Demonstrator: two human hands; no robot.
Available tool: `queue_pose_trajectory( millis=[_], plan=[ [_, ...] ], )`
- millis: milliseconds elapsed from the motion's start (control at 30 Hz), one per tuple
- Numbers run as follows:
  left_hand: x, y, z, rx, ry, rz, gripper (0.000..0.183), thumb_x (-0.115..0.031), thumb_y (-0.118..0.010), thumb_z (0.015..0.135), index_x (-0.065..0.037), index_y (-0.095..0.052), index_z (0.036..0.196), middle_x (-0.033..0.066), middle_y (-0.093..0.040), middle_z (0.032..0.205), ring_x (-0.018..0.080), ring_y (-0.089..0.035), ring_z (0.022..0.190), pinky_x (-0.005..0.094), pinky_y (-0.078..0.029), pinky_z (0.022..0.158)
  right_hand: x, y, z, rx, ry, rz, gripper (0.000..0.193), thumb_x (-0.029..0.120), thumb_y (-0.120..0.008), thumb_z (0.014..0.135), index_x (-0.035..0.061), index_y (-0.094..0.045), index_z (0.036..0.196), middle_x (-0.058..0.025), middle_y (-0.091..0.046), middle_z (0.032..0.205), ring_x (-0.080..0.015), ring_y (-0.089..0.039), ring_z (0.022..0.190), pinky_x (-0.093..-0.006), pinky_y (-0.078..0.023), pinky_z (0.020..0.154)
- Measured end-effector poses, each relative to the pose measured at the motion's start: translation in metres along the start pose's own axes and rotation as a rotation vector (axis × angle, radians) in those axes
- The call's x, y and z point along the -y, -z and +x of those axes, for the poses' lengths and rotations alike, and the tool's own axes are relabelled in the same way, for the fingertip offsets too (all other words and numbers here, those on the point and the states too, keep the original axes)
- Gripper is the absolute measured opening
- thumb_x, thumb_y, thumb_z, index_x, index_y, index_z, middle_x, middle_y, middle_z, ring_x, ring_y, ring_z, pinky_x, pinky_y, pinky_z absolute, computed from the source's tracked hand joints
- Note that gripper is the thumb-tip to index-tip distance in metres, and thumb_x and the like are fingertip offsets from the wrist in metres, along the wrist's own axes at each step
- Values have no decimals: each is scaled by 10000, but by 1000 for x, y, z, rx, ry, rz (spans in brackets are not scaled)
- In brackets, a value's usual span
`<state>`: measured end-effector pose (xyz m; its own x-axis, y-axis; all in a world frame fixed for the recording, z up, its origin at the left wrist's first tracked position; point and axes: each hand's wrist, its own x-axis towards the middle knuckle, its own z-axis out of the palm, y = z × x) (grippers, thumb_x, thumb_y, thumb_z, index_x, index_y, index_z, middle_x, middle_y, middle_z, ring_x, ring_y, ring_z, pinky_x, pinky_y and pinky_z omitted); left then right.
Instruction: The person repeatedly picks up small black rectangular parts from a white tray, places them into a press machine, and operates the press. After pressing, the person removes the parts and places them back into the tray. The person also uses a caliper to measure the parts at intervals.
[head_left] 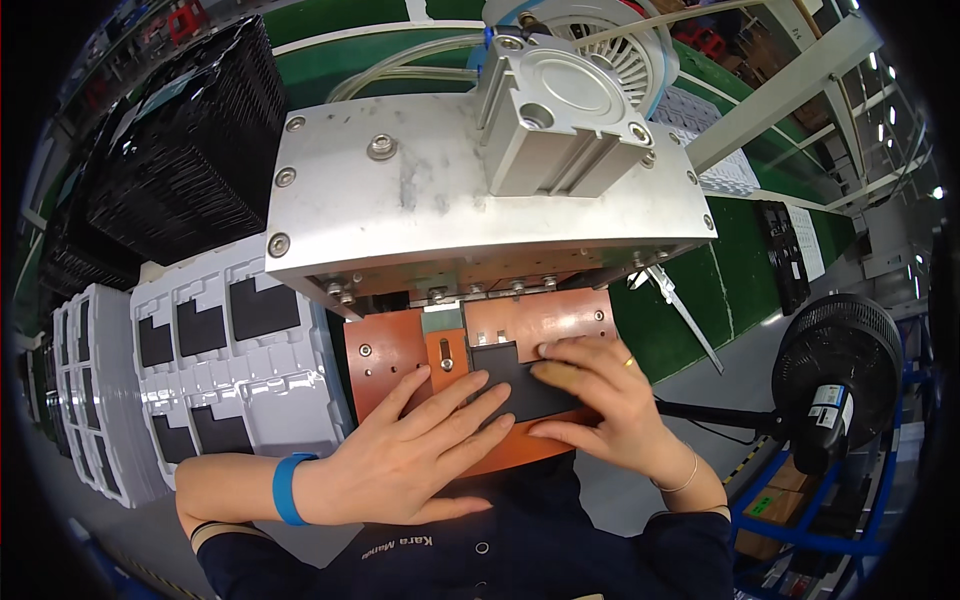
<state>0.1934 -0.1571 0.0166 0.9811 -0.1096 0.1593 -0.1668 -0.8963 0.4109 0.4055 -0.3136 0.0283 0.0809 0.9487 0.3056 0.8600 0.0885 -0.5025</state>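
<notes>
So the black notched plate (533,398) runs roughly left-right between the flat, open left hand (415,445) and curled right hand (615,405), can't tell if that one's gripping.

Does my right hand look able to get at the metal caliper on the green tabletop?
Probably yes: the metal caliper lies uncovered beyond the right hand, with nothing visible blocking the way, though that hand is at the black piece now.

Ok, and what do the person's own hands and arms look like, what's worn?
Both hands are ungloved. A wide blue band circles the left arm near the wrist. The right hand wears a gold-coloured ring, with a thin, pale bracelet at the wrist. The left sleeve and right sleeve are short and dark navy, with beige edging.
</notes>
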Motion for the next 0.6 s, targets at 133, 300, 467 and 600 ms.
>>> queue_pose_trajectory(
  millis=[133, 300, 467, 600],
  plan=[
    [5, 7, 2, -3, 7, -29, 744, -617, -615, 839, -93, -544, 1363, 144, -443, 1475, 358, -424, 1338, 549, -278, 1098, -9, -4, 4, 0, 41, 4, 367, 217, -808, 707, 64, -700, 1023, -84, -637, 1144, -273, -578, 1030, -376, -489, 864],
    [24, 7, 9, -40, 68, 4, 718, -630, -605, 839, -109, -580, 1333, 167, -464, 1448, 380, -393, 1356, 560, -244, 1121, -22, -6, 26, -25, 86, -7, 335, 207, -804, 708, 61, -707, 994, -73, -643, 1125, -266, -572, 1014, -365, -495, 863],
    [26, 7, 11, -53, 86, 8, 654, -631, -588, 850, -159, -617, 1302, 145, -487, 1429, 363, -410, 1337, 550, -261, 1115, -24, -6, 31, -19, 100, 7, 335, 212, -810, 695, 67, -707, 979, -66, -646, 1120, -258, -570, 1009, -358, -491, 857],
    [24, 7, 12, -48, 98, 3, 632, -624, -587, 854, -173, -625, 1295, 125, -500, 1421, 351, -428, 1316, 545, -275, 1102, -23, -6, 30, -14, 91, -14, 334, 219, -814, 683, 74, -707, 964, -60, -647, 1119, -241, -570, 1004, -341, -491, 841]
  ],
)
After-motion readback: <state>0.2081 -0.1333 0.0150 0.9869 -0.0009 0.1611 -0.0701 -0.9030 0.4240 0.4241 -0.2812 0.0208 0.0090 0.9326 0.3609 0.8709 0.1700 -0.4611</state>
